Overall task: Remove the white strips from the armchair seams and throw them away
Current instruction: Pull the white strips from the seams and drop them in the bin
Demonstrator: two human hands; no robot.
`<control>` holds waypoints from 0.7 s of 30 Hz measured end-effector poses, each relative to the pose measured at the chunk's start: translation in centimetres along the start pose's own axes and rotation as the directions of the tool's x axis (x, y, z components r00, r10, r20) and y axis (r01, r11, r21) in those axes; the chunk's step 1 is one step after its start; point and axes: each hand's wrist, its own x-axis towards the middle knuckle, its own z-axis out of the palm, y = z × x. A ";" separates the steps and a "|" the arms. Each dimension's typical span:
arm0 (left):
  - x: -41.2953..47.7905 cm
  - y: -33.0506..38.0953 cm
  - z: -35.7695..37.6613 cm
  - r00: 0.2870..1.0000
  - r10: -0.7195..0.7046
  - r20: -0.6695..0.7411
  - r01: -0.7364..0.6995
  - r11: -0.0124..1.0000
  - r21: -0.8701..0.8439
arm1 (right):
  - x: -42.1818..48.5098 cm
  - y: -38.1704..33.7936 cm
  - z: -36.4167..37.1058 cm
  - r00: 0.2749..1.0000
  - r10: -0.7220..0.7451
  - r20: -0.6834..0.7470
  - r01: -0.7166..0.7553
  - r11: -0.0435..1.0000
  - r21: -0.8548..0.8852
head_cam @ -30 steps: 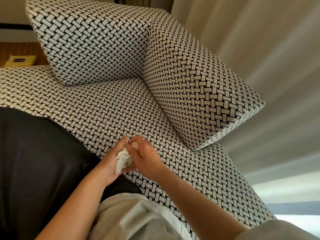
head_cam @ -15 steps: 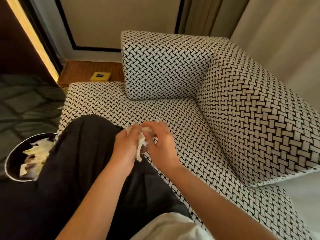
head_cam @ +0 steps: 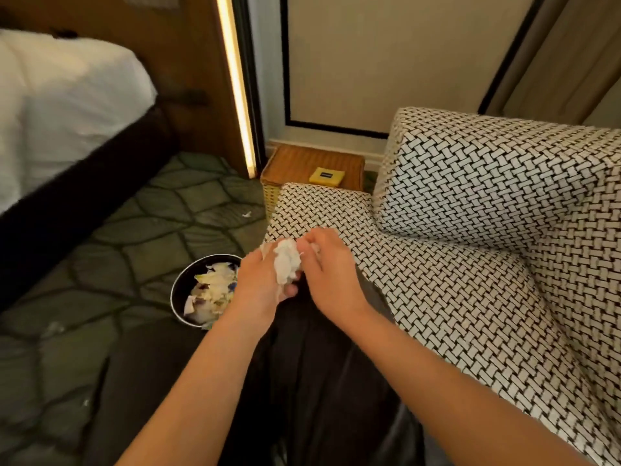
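Observation:
A crumpled wad of white strips (head_cam: 286, 264) is bunched between both hands, above my dark-trousered leg at the front left edge of the armchair seat. My left hand (head_cam: 260, 285) cups the wad from the left. My right hand (head_cam: 327, 274) pinches it from the right with curled fingers. The armchair (head_cam: 470, 264) has black-and-white woven fabric and fills the right half of the view. A round black bin (head_cam: 179, 290) holding several paper scraps stands on the floor just left of my left hand.
A wicker side table (head_cam: 289, 163) with a yellow packet (head_cam: 326, 176) stands behind the seat. The bed (head_cam: 60, 105) fills the upper left. Small white scraps (head_cam: 247, 214) lie on the patterned green carpet.
The view has swung left from the armchair corner toward the floor, bringing the bin and bed into sight. Both hands, still together on the wad, have moved left toward the bin.

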 end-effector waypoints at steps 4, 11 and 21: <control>2.2 0.5 -3.3 0.999 0.010 -0.034 -0.013 0.998 -0.067 | 2.8 -0.6 3.5 0.995 -0.039 0.093 0.039 0.999 0.010; 7.5 -0.2 -9.4 0.962 -0.108 -0.252 0.082 0.990 -0.113 | 6.9 1.6 10.2 0.932 0.227 0.282 -0.241 0.970 0.016; 18.9 -4.1 -19.3 0.908 -0.130 -0.399 0.190 0.975 0.117 | 11.1 6.6 20.1 0.782 0.430 0.450 -0.370 0.903 -0.219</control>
